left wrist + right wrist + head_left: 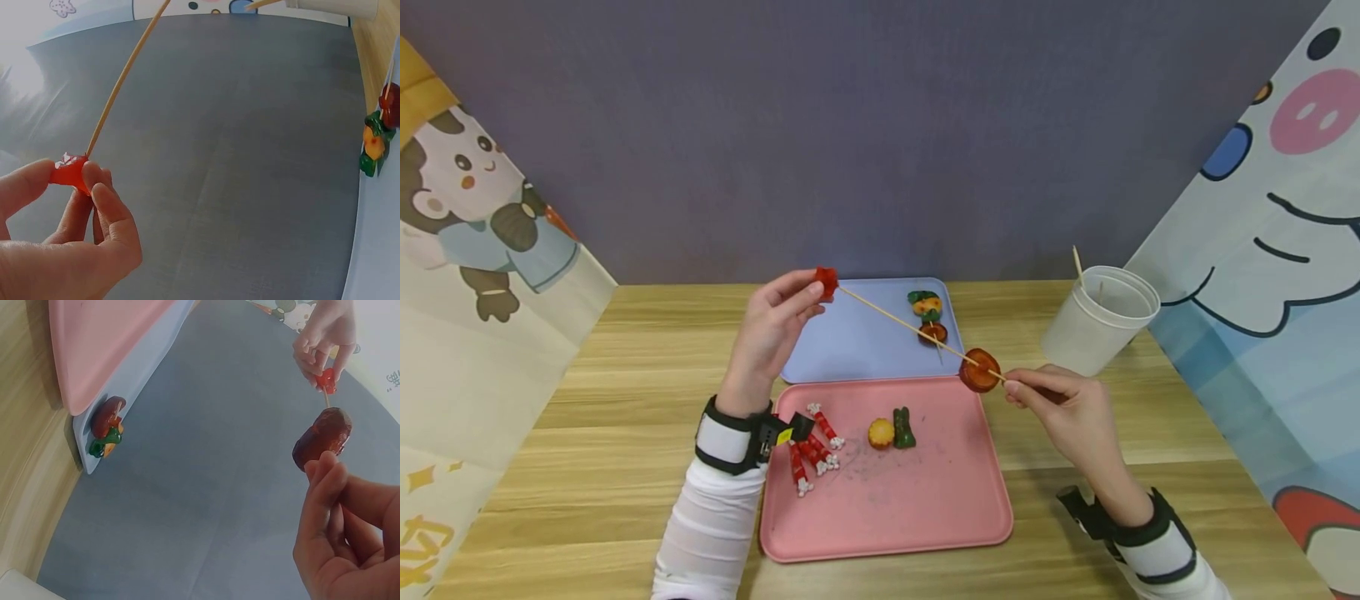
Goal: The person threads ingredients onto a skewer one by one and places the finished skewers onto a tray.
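My left hand (769, 333) pinches a small glossy red piece (70, 172) between thumb and fingers, above the blue tray. A thin wooden skewer (895, 317) slants down from it to the right; its far tip meets the red piece, and how deep it goes is hidden. Near the skewer's other end sits a thick reddish-brown round slice (980, 372), threaded on. Just past that slice, my right hand (1071, 408) pinches the skewer's end between thumb and fingers. In the right wrist view, the slice (323, 437) stands close to the fingertips.
A pink tray (925, 517) holds several red-and-white sticks (826, 425), a yellow corn-like piece (881, 433) and a dark green piece (904, 427). Behind it, a blue tray (850, 350) bears a loaded skewer (928, 312). A white tub (1086, 329) with skewers stands at right.
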